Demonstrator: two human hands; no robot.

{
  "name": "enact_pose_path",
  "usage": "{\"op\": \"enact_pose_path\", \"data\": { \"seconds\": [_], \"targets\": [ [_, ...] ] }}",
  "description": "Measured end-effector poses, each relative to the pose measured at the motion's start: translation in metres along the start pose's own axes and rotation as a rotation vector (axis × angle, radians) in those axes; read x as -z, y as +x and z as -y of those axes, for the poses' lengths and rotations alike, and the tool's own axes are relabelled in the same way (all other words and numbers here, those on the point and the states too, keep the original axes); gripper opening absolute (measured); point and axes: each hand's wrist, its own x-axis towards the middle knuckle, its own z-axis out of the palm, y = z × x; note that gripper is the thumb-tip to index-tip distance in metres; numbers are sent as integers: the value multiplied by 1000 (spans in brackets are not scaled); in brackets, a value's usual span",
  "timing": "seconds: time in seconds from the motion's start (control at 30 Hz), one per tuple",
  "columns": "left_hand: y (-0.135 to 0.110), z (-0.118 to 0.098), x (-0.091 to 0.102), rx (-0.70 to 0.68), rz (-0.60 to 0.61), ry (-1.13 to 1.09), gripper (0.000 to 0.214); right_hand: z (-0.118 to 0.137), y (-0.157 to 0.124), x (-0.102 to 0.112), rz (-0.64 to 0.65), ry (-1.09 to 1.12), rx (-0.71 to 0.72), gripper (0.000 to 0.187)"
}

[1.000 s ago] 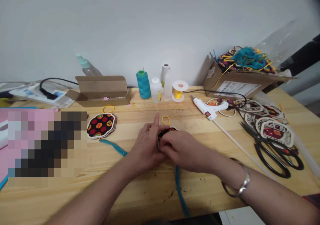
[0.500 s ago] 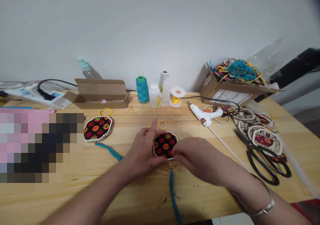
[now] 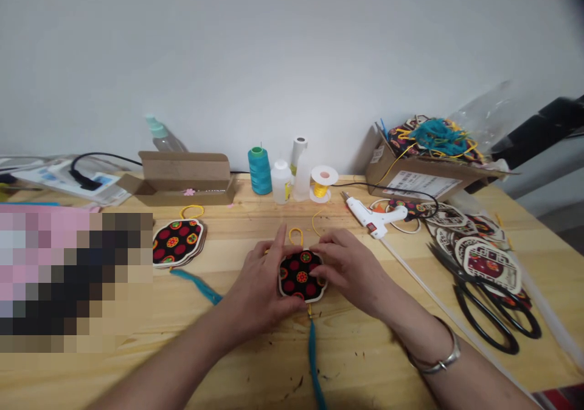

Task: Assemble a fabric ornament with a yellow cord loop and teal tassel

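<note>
A scallop-edged fabric pendant, black with red and orange flowers and a pale rim, lies on the wooden table in front of me. A yellow cord loop rises from its top, and a teal tassel hangs from its lower edge. My left hand closes around the pendant's left side, thumb along the bottom and index finger pointing up. On the opposite side, my right hand grips the right edge between bent fingers and thumb. Its undersides of the fingers are partly hidden.
Similar pendants are stacked at left with a teal tassel. Behind stand a teal thread cone, bottles and a yellow cord spool. At right are a glue gun, black scissors and a full cardboard box.
My right hand has shifted up and left along the pendant's right edge, its fingers now at the upper corner. The left hand keeps its hold. The view has tilted slightly.
</note>
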Motion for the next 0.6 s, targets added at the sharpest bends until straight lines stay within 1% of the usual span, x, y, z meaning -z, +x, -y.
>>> {"op": "enact_pose_path", "data": {
  "seconds": [0.1, 0.2, 0.3, 0.47, 0.6],
  "targets": [
    [0, -1, 0, 7, -1, 2, 109, 0, 4, -4, -73, -82, 2, 11],
    [0, -1, -1, -4, -8, 6, 109, 4, 9, -12, -112, -173, 45, 13],
    [1, 0, -2, -14, -13, 2, 110, 7, 12, -20, -104, -241, 94, 16],
    [0, 1, -2, -26, -22, 6, 110, 7, 13, -27, -84, -336, 32, 17],
    [-1, 2, -2, -34, -18, 4, 109, 6, 13, -28, -77, -415, 43, 18]
  ]
}}
